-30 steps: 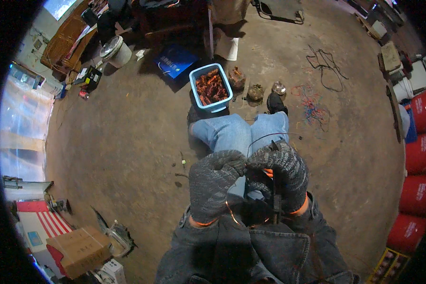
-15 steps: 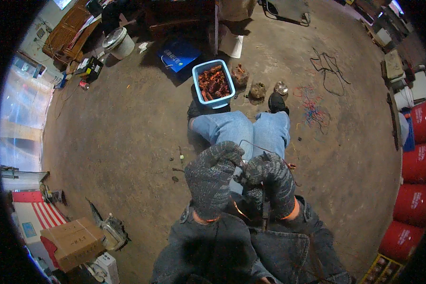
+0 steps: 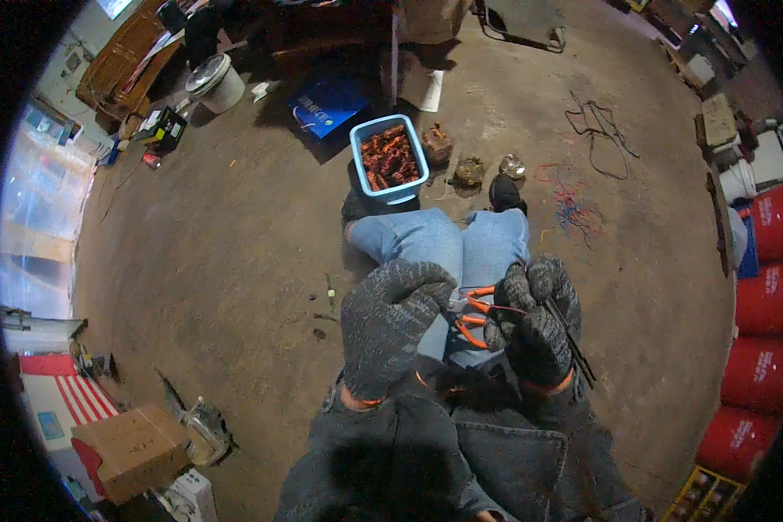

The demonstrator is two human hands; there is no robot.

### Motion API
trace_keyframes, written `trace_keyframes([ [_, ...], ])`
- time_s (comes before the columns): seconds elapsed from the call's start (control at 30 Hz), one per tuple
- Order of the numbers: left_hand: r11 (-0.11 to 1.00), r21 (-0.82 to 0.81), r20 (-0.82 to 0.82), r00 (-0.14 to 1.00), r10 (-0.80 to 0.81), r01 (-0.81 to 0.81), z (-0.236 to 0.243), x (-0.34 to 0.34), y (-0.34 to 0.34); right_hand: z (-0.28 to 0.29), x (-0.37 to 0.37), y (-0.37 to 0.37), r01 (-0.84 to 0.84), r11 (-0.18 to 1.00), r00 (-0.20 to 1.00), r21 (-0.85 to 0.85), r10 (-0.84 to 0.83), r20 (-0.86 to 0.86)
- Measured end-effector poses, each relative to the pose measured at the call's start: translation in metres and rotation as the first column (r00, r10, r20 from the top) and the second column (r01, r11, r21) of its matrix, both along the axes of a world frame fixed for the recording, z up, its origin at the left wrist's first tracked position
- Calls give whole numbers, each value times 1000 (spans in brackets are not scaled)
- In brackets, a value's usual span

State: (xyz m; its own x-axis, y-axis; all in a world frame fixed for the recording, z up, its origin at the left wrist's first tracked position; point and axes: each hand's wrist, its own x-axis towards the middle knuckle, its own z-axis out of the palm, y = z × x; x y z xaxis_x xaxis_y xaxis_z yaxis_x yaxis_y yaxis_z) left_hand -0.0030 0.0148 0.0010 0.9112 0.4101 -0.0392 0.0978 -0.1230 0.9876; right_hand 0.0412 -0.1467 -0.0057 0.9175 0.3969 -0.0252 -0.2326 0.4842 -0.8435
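My left hand (image 3: 391, 317), in a grey knit glove, is closed; what it grips is hidden, and a bit of copper wire (image 3: 420, 378) shows below it. My right hand (image 3: 538, 322), gloved alike, is closed on orange-handled pliers (image 3: 470, 320), whose metal jaws are beside my left fingers. Dark thin strands (image 3: 574, 344) hang along the right hand's outer side. Both hands are over my jeans-clad legs (image 3: 496, 235). Beyond my feet, a light blue tub (image 3: 388, 158) holds reddish-brown scraps.
Lumpy bundles (image 3: 469, 170) lie right of the tub, a blue bag (image 3: 326, 106) behind it. Tangled wires (image 3: 574, 209) and a black cable (image 3: 600, 130) lie to the right. Red drums (image 3: 761, 370) line the right edge. A cardboard box (image 3: 130, 444) and white bucket (image 3: 217, 83) stand left.
My right hand has moved right and turned, bringing the orange pliers into view between the hands. The dark strands now show on that hand's outer side. My left hand stays closed.
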Motion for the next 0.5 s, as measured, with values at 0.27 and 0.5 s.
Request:
trace_keyframes([
  [0.27,960,153,92,964,-251,235,8,1,-8,-16,8,10,416,904,882,-97,-376,285],
  [0.5,891,290,89,917,-389,350,12,2,-9,-15,3,22,677,550,692,-489,-248,678],
])
